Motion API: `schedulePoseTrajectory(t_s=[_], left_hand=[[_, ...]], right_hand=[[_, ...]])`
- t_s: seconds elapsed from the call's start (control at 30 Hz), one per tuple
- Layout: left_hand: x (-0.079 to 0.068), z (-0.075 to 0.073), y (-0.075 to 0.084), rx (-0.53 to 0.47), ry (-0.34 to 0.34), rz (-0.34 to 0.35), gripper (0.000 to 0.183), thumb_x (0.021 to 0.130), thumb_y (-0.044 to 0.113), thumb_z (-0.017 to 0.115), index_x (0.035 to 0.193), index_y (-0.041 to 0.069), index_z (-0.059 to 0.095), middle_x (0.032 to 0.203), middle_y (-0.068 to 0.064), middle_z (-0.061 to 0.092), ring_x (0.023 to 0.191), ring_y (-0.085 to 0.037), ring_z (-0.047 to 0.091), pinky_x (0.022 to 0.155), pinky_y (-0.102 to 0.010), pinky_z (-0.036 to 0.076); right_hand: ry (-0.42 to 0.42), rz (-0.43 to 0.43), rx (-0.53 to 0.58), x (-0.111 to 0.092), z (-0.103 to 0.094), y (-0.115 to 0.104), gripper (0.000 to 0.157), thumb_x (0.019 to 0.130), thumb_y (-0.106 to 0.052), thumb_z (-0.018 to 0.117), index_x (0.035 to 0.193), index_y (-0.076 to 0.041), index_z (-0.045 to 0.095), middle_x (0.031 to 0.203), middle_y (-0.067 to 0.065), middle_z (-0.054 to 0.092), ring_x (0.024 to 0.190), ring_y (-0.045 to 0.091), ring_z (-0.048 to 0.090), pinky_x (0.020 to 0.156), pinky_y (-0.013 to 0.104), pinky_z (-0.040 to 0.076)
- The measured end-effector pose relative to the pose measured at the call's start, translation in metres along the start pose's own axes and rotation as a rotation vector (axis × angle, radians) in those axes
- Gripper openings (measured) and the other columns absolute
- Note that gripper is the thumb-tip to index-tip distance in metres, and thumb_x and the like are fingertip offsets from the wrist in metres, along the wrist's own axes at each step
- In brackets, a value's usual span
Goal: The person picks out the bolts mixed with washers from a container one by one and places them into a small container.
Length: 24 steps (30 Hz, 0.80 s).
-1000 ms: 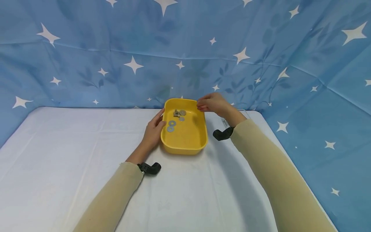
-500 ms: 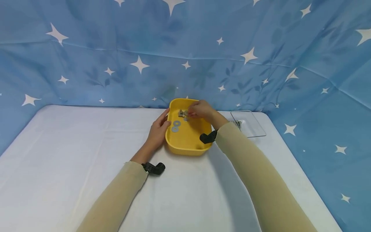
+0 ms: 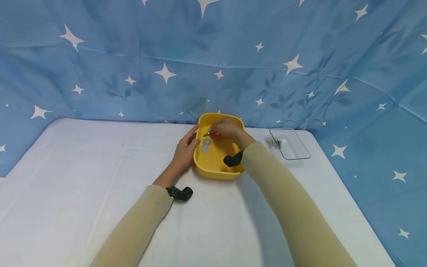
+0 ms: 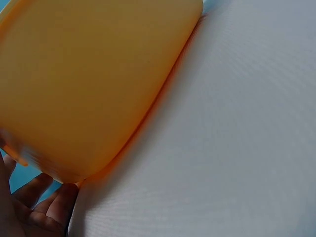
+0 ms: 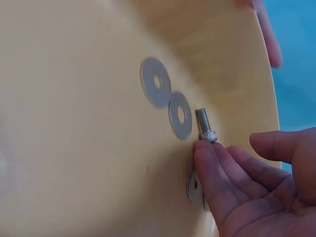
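Note:
A yellow plastic tray (image 3: 217,174) stands at the back of the table. My left hand (image 3: 184,150) holds its left side, thumb at the rim and fingers along the outer wall. Inside the tray, my right hand (image 3: 228,130) reaches down with its fingertips right at the head of a small metal bolt (image 5: 203,121); in the right wrist view the thumb is apart from the bolt. Two flat washers (image 5: 148,79) lie beside the bolt, the one edging the other. Another washer (image 5: 192,191) shows partly behind the right fingers.
Right of the tray sits a clear plastic box (image 3: 293,146) with several bolts (image 3: 275,144) at its left end. A white cloth (image 3: 133,155) covers the table. Behind rises a blue curtain (image 3: 186,44) with white stars.
My right hand has gone from the tray's right rim down and left into the tray, reaching the bolt. The left hand keeps its hold. The clear box has come into fuller view.

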<state>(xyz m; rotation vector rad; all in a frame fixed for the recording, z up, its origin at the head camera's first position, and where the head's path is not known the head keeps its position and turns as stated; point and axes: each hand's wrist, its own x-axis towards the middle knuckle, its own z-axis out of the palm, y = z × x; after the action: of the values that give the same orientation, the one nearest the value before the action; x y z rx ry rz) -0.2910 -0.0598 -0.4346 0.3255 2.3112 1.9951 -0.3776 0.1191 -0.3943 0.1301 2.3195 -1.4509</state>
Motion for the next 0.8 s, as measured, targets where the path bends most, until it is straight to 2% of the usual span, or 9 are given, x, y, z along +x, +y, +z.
schedulePoseTrajectory(t_s=[0.2, 0.43, 0.53, 0.7, 0.8], left_hand=[[0.000, 0.000, 0.000, 0.001, -0.001, 0.008, 0.059, 0.104, 0.011, 0.043, 0.161, 0.018, 0.031, 0.159, -0.018, 0.043, 0.145, -0.033, 0.045, 0.118, -0.047, 0.041], [0.001, 0.001, -0.001, 0.006, 0.002, 0.006, 0.059, 0.103, 0.012, 0.042, 0.161, 0.019, 0.031, 0.159, -0.017, 0.043, 0.145, -0.031, 0.046, 0.118, -0.046, 0.041], [0.002, 0.001, -0.002, 0.003, 0.005, 0.007, 0.060, 0.103, 0.011, 0.043, 0.161, 0.019, 0.031, 0.158, -0.018, 0.044, 0.144, -0.032, 0.047, 0.118, -0.046, 0.042], [0.003, 0.001, -0.002, 0.004, 0.007, 0.002, 0.060, 0.102, 0.011, 0.043, 0.160, 0.020, 0.032, 0.157, -0.019, 0.044, 0.143, -0.034, 0.047, 0.118, -0.047, 0.041], [0.002, 0.000, -0.002, 0.008, 0.011, -0.001, 0.060, 0.102, 0.011, 0.043, 0.160, 0.020, 0.032, 0.158, -0.019, 0.044, 0.144, -0.034, 0.046, 0.119, -0.047, 0.040]], right_hand=[[-0.012, 0.016, 0.136, 0.002, 0.010, -0.003, 0.040, 0.102, -0.012, 0.055, 0.135, 0.010, 0.056, 0.133, 0.026, 0.064, 0.123, 0.035, 0.065, 0.104, 0.039, 0.054], [0.025, 0.069, 0.247, 0.002, 0.018, -0.002, 0.036, 0.102, -0.010, 0.056, 0.132, 0.009, 0.059, 0.131, 0.025, 0.066, 0.122, 0.032, 0.067, 0.102, 0.034, 0.055], [0.044, 0.114, 0.317, 0.002, 0.019, -0.001, 0.033, 0.101, -0.009, 0.058, 0.129, 0.007, 0.063, 0.126, 0.023, 0.069, 0.114, 0.029, 0.071, 0.099, 0.032, 0.056], [0.030, 0.177, 0.458, 0.005, 0.019, 0.002, 0.030, 0.101, -0.005, 0.057, 0.129, 0.004, 0.065, 0.111, 0.017, 0.073, 0.089, 0.020, 0.075, 0.098, 0.030, 0.056], [0.011, 0.176, 0.475, 0.008, 0.022, 0.004, 0.032, 0.101, -0.005, 0.056, 0.131, 0.005, 0.064, 0.115, 0.018, 0.071, 0.090, 0.019, 0.074, 0.099, 0.030, 0.055]])
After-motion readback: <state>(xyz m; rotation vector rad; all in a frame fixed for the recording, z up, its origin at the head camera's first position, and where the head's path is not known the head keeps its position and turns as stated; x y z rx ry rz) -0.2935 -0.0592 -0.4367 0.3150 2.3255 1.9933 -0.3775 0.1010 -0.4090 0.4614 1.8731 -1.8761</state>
